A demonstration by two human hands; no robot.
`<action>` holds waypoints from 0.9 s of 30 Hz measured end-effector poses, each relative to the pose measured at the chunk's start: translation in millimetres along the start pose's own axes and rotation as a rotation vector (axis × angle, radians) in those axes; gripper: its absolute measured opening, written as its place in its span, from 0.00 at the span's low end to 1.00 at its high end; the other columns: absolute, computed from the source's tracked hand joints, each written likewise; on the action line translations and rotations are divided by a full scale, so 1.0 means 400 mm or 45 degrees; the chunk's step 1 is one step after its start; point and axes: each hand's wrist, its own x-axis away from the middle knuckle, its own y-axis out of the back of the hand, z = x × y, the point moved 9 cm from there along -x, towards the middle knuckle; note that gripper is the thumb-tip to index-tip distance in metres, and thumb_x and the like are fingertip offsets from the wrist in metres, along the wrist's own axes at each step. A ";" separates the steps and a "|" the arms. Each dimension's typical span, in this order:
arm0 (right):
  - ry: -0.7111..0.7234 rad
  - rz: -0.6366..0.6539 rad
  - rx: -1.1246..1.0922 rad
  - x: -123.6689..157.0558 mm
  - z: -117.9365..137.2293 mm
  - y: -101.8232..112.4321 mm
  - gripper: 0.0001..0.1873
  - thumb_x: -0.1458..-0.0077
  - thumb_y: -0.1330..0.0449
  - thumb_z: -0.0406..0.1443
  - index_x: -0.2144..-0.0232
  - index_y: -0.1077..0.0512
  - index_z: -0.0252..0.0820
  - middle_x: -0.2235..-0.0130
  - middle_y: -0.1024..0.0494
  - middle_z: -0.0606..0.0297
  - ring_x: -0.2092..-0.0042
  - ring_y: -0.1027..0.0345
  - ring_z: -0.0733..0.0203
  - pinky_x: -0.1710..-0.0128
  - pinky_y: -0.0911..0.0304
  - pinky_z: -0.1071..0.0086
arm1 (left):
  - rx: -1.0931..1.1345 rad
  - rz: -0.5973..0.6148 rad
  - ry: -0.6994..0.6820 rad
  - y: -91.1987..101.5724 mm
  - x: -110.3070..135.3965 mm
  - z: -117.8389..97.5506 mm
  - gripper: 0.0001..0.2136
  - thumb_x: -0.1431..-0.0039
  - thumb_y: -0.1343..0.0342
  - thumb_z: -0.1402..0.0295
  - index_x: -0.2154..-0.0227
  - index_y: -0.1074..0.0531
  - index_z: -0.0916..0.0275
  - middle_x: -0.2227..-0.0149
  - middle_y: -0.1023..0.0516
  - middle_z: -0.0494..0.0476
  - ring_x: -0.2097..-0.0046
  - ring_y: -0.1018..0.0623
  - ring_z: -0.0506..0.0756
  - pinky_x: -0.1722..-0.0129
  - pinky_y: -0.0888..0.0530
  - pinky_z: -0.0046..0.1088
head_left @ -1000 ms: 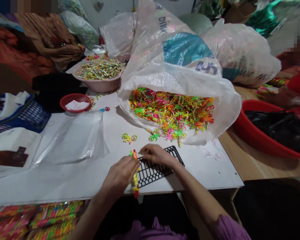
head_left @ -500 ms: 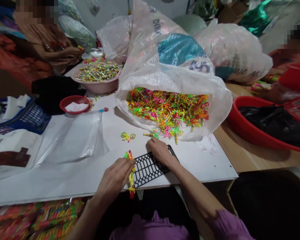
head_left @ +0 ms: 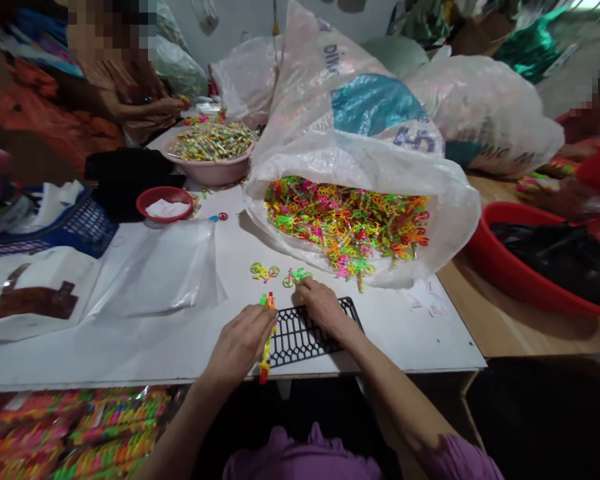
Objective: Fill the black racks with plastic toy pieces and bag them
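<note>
At the table's front edge lies a black plastic grid rack [head_left: 305,337], with a narrow row of yellow, red, orange and green plastic pieces [head_left: 265,367] along its left end. My left hand [head_left: 243,335] is closed over this row, its fingers hiding the middle part. My right hand [head_left: 323,305] reaches across the rack, fingers curled together, the fingertips at a small green toy bicycle [head_left: 296,275] with pink bits. Just left of that, a yellow toy bicycle [head_left: 265,271] rests flat on the white table [head_left: 180,353].
A big white sack [head_left: 455,200] spills colourful plastic toys [head_left: 350,217]. On the left are clear plastic bags [head_left: 165,267], a small red bowl [head_left: 165,203], a blue basket [head_left: 87,227] and a pink basin [head_left: 215,170]. A red tub [head_left: 510,267] stands right. Two other people sit beyond.
My right hand has drawn back slightly from the sack's mouth, and a green toy bicycle now shows at its fingertips. The left hand stays on the row; the view has shifted.
</note>
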 end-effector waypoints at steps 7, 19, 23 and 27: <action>-0.504 -0.022 -0.089 -0.044 -0.088 -0.001 0.11 0.45 0.46 0.39 0.63 0.31 0.37 0.63 0.26 0.56 0.62 0.31 0.56 0.65 0.41 0.69 | -0.007 -0.003 -0.002 -0.005 -0.042 0.013 0.09 0.37 0.56 0.68 0.62 0.31 0.62 0.65 0.25 0.56 0.61 0.26 0.53 0.58 0.28 0.32; -0.498 -0.134 -1.070 0.081 -0.044 -0.026 0.05 0.53 0.43 0.32 0.70 0.31 0.38 0.74 0.29 0.70 0.74 0.37 0.68 0.73 0.44 0.77 | -0.070 -0.064 0.095 0.004 -0.086 0.047 0.10 0.38 0.56 0.67 0.61 0.30 0.63 0.61 0.27 0.59 0.58 0.27 0.55 0.56 0.30 0.33; -0.458 -0.272 -1.027 0.084 -0.021 0.021 0.06 0.52 0.43 0.35 0.69 0.30 0.39 0.73 0.28 0.68 0.72 0.37 0.67 0.71 0.44 0.75 | -0.171 -0.153 0.196 0.060 -0.072 0.006 0.11 0.40 0.51 0.62 0.61 0.30 0.63 0.59 0.27 0.59 0.56 0.28 0.57 0.57 0.33 0.35; -0.394 -0.335 -0.965 0.081 0.003 0.065 0.06 0.53 0.44 0.34 0.69 0.31 0.39 0.72 0.28 0.67 0.73 0.38 0.67 0.71 0.44 0.75 | -0.283 -0.067 0.245 0.040 -0.065 -0.054 0.11 0.40 0.51 0.61 0.70 0.31 0.63 0.67 0.27 0.58 0.62 0.28 0.58 0.63 0.35 0.36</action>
